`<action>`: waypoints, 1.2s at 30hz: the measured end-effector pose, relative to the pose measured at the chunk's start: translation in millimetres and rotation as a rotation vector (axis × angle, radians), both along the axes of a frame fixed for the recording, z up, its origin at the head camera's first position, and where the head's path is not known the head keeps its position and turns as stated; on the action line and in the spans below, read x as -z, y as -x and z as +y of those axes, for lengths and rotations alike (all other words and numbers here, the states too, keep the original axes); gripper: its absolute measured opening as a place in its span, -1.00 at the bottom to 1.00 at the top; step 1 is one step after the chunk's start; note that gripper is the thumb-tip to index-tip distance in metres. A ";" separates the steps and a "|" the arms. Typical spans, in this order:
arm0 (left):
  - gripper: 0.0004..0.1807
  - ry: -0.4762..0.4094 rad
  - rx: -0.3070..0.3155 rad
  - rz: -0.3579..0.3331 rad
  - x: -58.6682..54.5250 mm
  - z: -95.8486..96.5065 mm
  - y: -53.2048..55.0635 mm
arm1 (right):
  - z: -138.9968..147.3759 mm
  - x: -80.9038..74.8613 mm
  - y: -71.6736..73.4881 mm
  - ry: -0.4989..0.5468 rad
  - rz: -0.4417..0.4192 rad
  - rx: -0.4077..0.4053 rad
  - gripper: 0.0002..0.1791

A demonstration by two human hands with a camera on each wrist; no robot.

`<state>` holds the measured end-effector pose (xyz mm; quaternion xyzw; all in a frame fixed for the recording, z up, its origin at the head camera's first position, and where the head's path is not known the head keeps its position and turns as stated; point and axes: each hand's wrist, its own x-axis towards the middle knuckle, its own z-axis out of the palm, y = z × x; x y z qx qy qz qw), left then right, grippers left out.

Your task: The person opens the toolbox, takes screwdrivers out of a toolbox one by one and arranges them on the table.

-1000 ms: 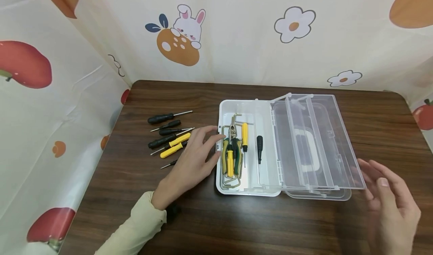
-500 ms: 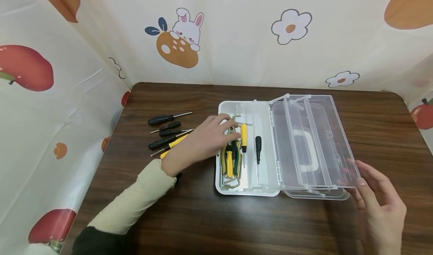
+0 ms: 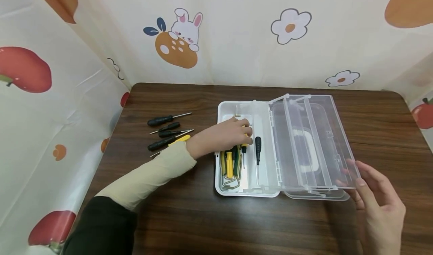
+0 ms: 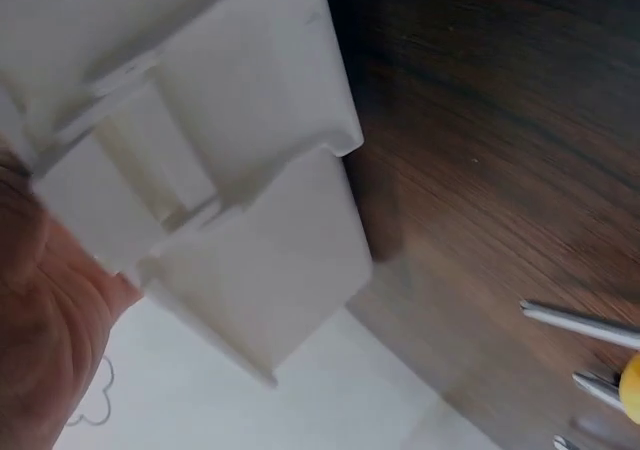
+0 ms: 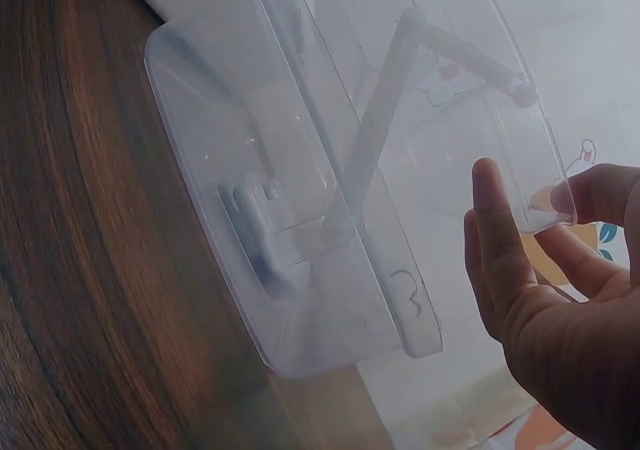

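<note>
A white plastic toolbox (image 3: 267,172) lies open on the brown table, its clear lid (image 3: 341,196) and hinged clear tray (image 3: 324,134) swung out to the right. My left hand (image 3: 226,134) reaches in over the left side, fingers curled around the handle of a yellow screwdriver (image 3: 244,148), most of which they cover. Beside it lie green-handled pliers (image 3: 223,163), a smaller yellow screwdriver (image 3: 229,164), several hex keys (image 3: 231,187) and a black screwdriver (image 3: 258,149). At the tray's near right corner, my right hand (image 3: 382,206) pinches the edge between thumb and fingers.
Several loose black screwdrivers (image 3: 160,120) and a yellow screwdriver (image 3: 180,138) lie on the table left of the toolbox, partly behind my left forearm. A patterned curtain (image 3: 236,40) hangs at the table's back edge.
My left hand has moved right from the toolbox's left rim, over the pliers, to the yellow screwdriver. My right hand has shifted slightly left and taken hold of the clear tray's corner.
</note>
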<state>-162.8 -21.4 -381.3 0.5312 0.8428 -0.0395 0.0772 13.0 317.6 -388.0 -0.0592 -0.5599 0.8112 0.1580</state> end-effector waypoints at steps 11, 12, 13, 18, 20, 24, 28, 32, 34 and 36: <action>-0.71 0.049 -0.025 -0.068 3.8 11.7 5.0 | 0.9 4.6 0.5 0.052 0.062 -0.027 -0.51; -0.72 0.042 -0.028 -0.071 4.3 12.3 5.3 | 0.7 4.5 0.7 0.059 0.065 -0.025 -0.51; -0.73 0.036 -0.031 -0.073 4.5 12.7 5.5 | 0.5 4.4 0.9 0.061 0.064 -0.024 -0.51; -0.74 0.010 -0.048 -0.093 5.8 14.2 6.4 | 0.0 5.5 0.6 0.070 0.074 -0.027 -0.52; -0.73 0.012 -0.047 -0.095 6.4 14.1 6.6 | 1.6 8.9 0.5 0.126 0.119 -0.061 -0.51; -0.73 0.028 -0.025 -0.070 6.3 12.8 6.1 | 3.8 14.8 1.8 0.209 0.193 -0.113 -0.50; -0.72 0.045 -0.009 -0.041 2.9 10.6 5.4 | 3.7 16.4 2.6 0.238 0.214 -0.123 -0.50; -0.69 0.047 -0.010 -0.016 -2.2 6.2 4.3 | 3.6 16.8 2.4 0.233 0.209 -0.114 -0.50; -0.67 0.037 -0.014 -0.004 -4.8 3.1 3.3 | 3.7 17.0 2.3 0.229 0.207 -0.112 -0.50; -0.67 0.030 -0.019 0.019 -7.6 -0.7 2.1 | 3.8 17.3 2.1 0.227 0.208 -0.113 -0.50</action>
